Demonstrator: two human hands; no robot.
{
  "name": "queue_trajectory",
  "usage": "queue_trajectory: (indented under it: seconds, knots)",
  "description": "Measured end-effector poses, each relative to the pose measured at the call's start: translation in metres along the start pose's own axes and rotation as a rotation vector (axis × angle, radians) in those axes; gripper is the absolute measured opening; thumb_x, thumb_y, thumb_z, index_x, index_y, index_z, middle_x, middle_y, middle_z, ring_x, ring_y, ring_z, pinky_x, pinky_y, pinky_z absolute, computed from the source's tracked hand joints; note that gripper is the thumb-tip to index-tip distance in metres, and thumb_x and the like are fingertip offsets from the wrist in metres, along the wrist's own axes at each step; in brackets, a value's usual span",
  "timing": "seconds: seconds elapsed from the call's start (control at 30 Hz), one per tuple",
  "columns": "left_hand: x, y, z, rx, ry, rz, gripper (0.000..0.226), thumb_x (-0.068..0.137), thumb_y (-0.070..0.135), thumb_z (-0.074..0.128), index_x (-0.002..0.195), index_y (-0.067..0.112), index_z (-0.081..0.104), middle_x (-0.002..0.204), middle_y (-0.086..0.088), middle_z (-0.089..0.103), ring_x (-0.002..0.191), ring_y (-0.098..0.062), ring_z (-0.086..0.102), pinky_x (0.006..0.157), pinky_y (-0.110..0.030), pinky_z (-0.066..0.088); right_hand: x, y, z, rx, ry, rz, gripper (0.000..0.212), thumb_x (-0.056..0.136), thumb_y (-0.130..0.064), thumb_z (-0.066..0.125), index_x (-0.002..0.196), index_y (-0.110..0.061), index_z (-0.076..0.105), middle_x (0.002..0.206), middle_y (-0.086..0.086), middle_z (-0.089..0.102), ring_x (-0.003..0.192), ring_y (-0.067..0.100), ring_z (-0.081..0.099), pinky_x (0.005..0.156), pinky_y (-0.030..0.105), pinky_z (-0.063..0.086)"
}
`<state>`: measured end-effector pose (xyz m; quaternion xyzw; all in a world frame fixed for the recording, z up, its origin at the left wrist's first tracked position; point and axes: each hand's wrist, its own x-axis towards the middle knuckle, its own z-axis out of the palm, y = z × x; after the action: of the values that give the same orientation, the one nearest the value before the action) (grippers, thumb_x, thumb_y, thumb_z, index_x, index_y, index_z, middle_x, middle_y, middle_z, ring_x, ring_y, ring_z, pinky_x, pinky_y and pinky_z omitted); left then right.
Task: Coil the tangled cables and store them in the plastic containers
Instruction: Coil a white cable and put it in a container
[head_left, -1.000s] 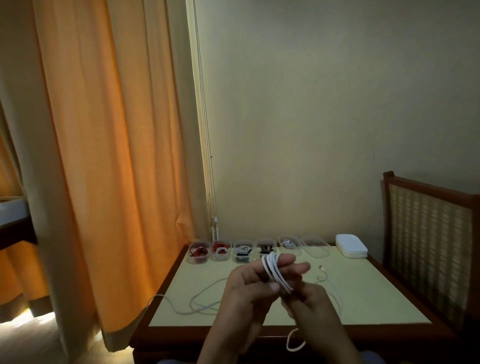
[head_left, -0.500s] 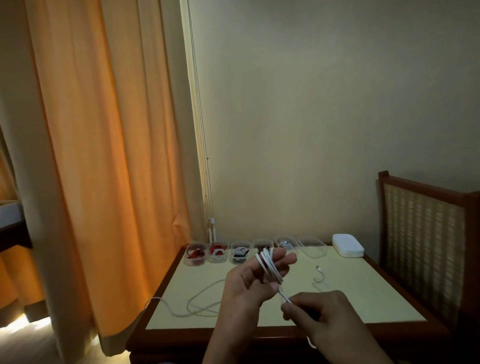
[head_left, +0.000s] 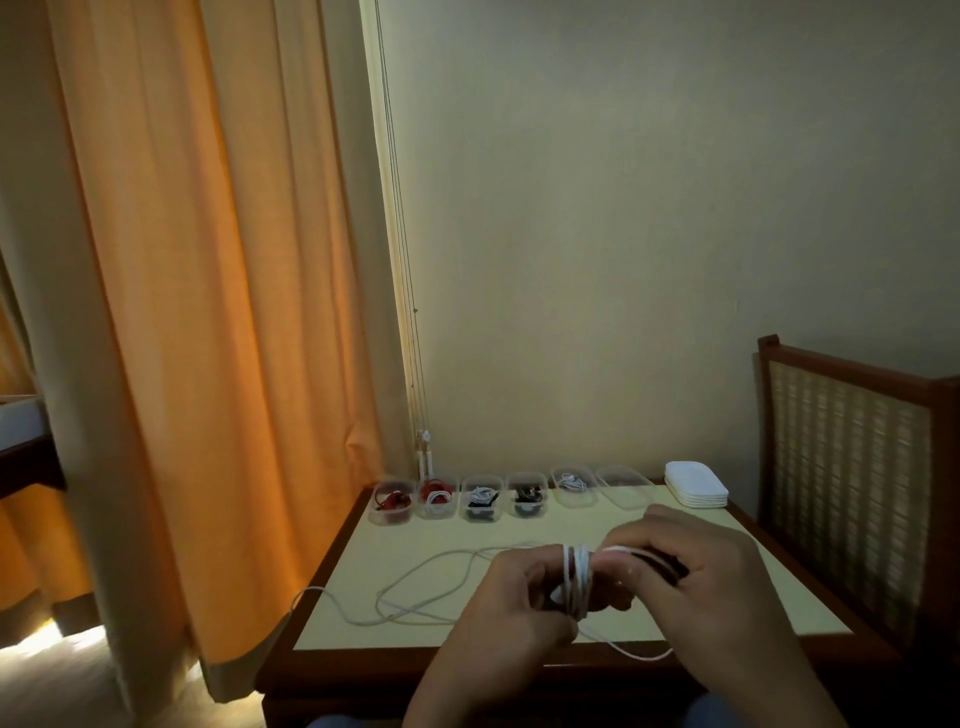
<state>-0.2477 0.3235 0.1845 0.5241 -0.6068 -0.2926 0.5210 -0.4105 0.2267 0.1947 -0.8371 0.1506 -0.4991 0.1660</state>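
Left grip (head_left: 514, 608) lower centre, fingers curled, one white cable (head_left: 577, 582) wound round them in several thin loops. Right grip (head_left: 701, 571) just beside, pinching same cable's strand. Loose slack trails left across pale yellow, wood-rimmed desk (head_left: 374, 551). Six clear plastic containers (head_left: 482, 501) in row at desk's far edge; five hold coils. One stack of white lids (head_left: 696, 483) at row's right end.

Left hand (head_left: 511, 603) and right hand (head_left: 706, 566) meet, fingers curled on the cable (head_left: 577, 582).

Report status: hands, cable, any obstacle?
Left hand holds coiled white cable. Right hand pinches the strand. Loose length lies on table. Nothing in the way.
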Motion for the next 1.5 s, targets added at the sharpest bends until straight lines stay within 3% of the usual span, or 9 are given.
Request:
queue_trajectory:
  seconds: [0.3, 0.43, 0.57, 0.7, 0.8, 0.93, 1.1, 1.33, 1.5]
  knots:
    - [-0.010, 0.008, -0.015, -0.365, -0.258, -0.014, 0.041, 0.070, -0.015, 0.046, 0.104, -0.012, 0.069, 0.099, -0.032, 0.069, 0.101, -0.035, 0.070, 0.092, -0.039, 0.054, 0.013, 0.004, 0.019, 0.340, 0.140, 0.163, 0.006, 0.071, -0.025, 0.078, 0.070, -0.030, 0.080, 0.074, -0.011, 0.073, 0.073, 0.006, 0.069, 0.064, 0.011, 0.048]
    - [-0.004, -0.001, -0.011, -0.589, -0.176, 0.081, 0.041, 0.070, -0.011, 0.047, 0.104, -0.007, 0.069, 0.096, -0.024, 0.070, 0.098, -0.037, 0.069, 0.090, -0.042, 0.054, 0.006, 0.020, 0.035, 0.393, 0.058, 0.278, 0.028, 0.084, -0.006, 0.077, 0.079, -0.034, 0.079, 0.075, -0.007, 0.073, 0.071, 0.007, 0.068, 0.064, 0.014, 0.048]
    - [0.003, -0.008, -0.008, -0.712, -0.038, 0.116, 0.042, 0.070, -0.002, 0.055, 0.108, -0.008, 0.073, 0.100, -0.025, 0.074, 0.100, -0.035, 0.070, 0.091, -0.041, 0.055, -0.008, 0.016, 0.053, 0.499, -0.038, 0.308, 0.015, 0.084, -0.043, 0.065, 0.084, -0.038, 0.079, 0.067, -0.009, 0.068, 0.058, 0.001, 0.057, 0.055, 0.012, 0.041]
    - [0.006, -0.008, -0.002, -0.819, 0.026, 0.142, 0.047, 0.073, -0.007, 0.053, 0.118, -0.014, 0.067, 0.114, -0.035, 0.069, 0.118, -0.046, 0.065, 0.097, -0.041, 0.055, -0.015, 0.019, 0.055, 0.407, -0.091, 0.350, 0.028, 0.097, -0.023, 0.065, 0.083, -0.044, 0.076, 0.055, -0.005, 0.058, 0.050, 0.001, 0.046, 0.050, 0.017, 0.036]
    - [0.010, -0.005, -0.001, -0.834, 0.106, 0.195, 0.046, 0.079, -0.007, 0.050, 0.122, -0.014, 0.064, 0.124, -0.036, 0.065, 0.124, -0.045, 0.062, 0.099, -0.039, 0.054, -0.019, 0.014, 0.048, 0.409, -0.180, 0.318, 0.018, 0.094, -0.035, 0.060, 0.091, -0.039, 0.077, 0.057, -0.005, 0.057, 0.054, 0.003, 0.048, 0.054, 0.021, 0.038]
    - [0.014, -0.010, 0.004, -0.725, 0.201, 0.217, 0.046, 0.084, -0.007, 0.049, 0.129, -0.007, 0.061, 0.127, -0.027, 0.067, 0.128, -0.038, 0.061, 0.108, -0.037, 0.050, -0.023, 0.015, 0.040, 0.257, -0.246, 0.309, 0.014, 0.090, -0.047, 0.063, 0.089, -0.043, 0.076, 0.075, 0.000, 0.072, 0.069, 0.014, 0.064, 0.068, 0.034, 0.051]
    - [0.017, -0.013, -0.002, -0.407, 0.382, 0.232, 0.039, 0.090, -0.009, 0.053, 0.123, 0.008, 0.067, 0.119, -0.008, 0.075, 0.122, -0.021, 0.067, 0.109, -0.031, 0.049, -0.024, 0.016, 0.021, 0.113, -0.391, 0.290, 0.013, 0.094, -0.036, 0.068, 0.084, -0.040, 0.075, 0.073, -0.004, 0.071, 0.072, 0.014, 0.065, 0.068, 0.028, 0.050]
    - [0.015, -0.013, -0.001, 0.106, 0.258, 0.038, 0.049, 0.089, -0.014, 0.053, 0.117, 0.022, 0.072, 0.112, 0.011, 0.076, 0.118, -0.002, 0.065, 0.108, -0.034, 0.051, -0.020, 0.015, 0.008, -0.005, -0.285, 0.076, 0.007, 0.091, -0.031, 0.073, 0.087, -0.035, 0.076, 0.072, -0.017, 0.066, 0.067, 0.009, 0.063, 0.057, 0.019, 0.045]
    - [0.007, -0.006, 0.002, 0.223, 0.070, -0.011, 0.041, 0.089, -0.008, 0.053, 0.099, 0.022, 0.078, 0.087, 0.019, 0.074, 0.084, 0.007, 0.065, 0.075, -0.009, 0.047, -0.016, 0.019, 0.005, -0.121, -0.084, -0.079, 0.011, 0.088, -0.029, 0.076, 0.098, -0.031, 0.080, 0.076, -0.020, 0.063, 0.068, 0.002, 0.060, 0.059, 0.021, 0.047]
